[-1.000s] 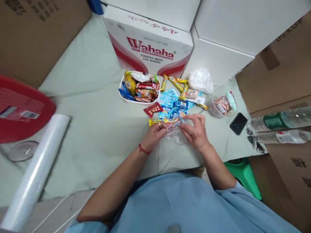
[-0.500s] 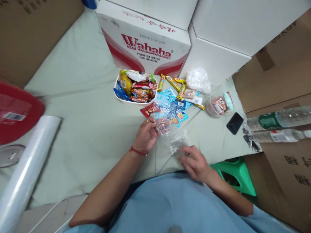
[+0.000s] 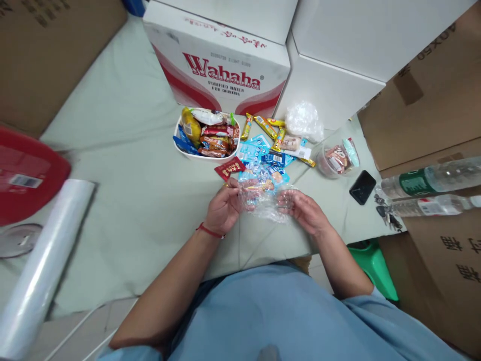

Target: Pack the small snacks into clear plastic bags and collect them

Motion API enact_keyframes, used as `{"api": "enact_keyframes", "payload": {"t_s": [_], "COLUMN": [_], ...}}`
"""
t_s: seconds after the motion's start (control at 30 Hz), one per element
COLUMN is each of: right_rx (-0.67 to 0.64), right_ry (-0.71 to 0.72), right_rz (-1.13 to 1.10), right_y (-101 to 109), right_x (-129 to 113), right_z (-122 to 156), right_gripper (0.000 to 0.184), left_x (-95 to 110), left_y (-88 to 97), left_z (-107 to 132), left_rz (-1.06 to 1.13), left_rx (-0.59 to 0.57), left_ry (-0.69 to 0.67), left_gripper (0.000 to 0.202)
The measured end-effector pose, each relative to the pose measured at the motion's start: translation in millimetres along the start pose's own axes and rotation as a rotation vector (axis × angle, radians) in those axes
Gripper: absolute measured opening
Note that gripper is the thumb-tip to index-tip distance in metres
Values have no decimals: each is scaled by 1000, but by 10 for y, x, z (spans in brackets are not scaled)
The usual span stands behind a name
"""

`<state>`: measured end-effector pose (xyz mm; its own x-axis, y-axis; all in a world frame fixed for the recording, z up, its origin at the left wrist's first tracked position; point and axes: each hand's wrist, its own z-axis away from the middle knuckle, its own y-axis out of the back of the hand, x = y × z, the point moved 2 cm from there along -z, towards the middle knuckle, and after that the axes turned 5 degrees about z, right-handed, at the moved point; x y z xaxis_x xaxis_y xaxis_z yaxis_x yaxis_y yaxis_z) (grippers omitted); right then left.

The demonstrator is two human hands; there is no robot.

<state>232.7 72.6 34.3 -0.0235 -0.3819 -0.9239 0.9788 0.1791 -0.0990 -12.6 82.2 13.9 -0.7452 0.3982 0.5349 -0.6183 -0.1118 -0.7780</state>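
Between my hands is a crinkled clear plastic bag (image 3: 265, 208). My left hand (image 3: 224, 206) is closed on its left side, where reddish-brown wrapped snacks show through the film. The fingers of my right hand (image 3: 302, 208) are at the bag's right side, partly behind the film, and pinch it. Just beyond lie blue snack packets (image 3: 255, 150), a dark red packet (image 3: 230, 168) and several yellow-wrapped sticks (image 3: 265, 127). A white tub (image 3: 210, 158) full of wrapped snacks stands behind my left hand.
A Wahaha carton (image 3: 221, 75) stands at the back. On the right are a clear round tub (image 3: 330, 165), a phone (image 3: 363, 187), keys (image 3: 387, 214) and two bottles (image 3: 432, 204). A plastic film roll (image 3: 48, 255) and a red object (image 3: 30, 175) are on the left.
My right hand has moved up and forward, from below the bag to its right side, and now grips the film. The bag is spread wider between my hands; the left keeps its hold.
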Motion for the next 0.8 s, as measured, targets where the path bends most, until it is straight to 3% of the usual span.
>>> {"api": "enact_keyframes", "payload": {"t_s": [0.1, 0.23, 0.33, 0.4, 0.47, 0.53, 0.6, 0.7, 0.8], "right_rx": [48, 142, 181, 184, 174, 153, 130, 115, 134], "right_ry": [71, 112, 95, 80, 70, 67, 63, 66, 102], "right_rz": [20, -46, -147, -197, -212, -192, -154, -108, -80], "right_y": [-88, -126, -84, -28, 37, 91, 122, 111, 47], "right_x": [7, -29, -116, -204, -298, -373, -409, -378, -292], "right_z": [-21, -98, -136, -140, -135, -137, -166, -275, -434], "right_gripper": [39, 38, 39, 40, 40, 42, 44, 49, 52], "left_x": [-36, -112, -160, -178, -169, -123, -68, -59, -134], "left_y": [-39, -80, -89, -102, -118, -121, -99, -10, 95], "left_z": [-14, -10, 16, 65, 150, 246, 327, 403, 420], "left_rz": [-63, -84, -205, -350, -485, -547, -491, -362, -442], "left_rx": [1, 15, -8, -121, -275, -341, -265, -42, 116], "left_ry": [-42, -78, -3, 145, 270, 259, 159, 73, 21], "left_gripper": [43, 70, 82, 71, 47, 31, 30, 38, 45]}}
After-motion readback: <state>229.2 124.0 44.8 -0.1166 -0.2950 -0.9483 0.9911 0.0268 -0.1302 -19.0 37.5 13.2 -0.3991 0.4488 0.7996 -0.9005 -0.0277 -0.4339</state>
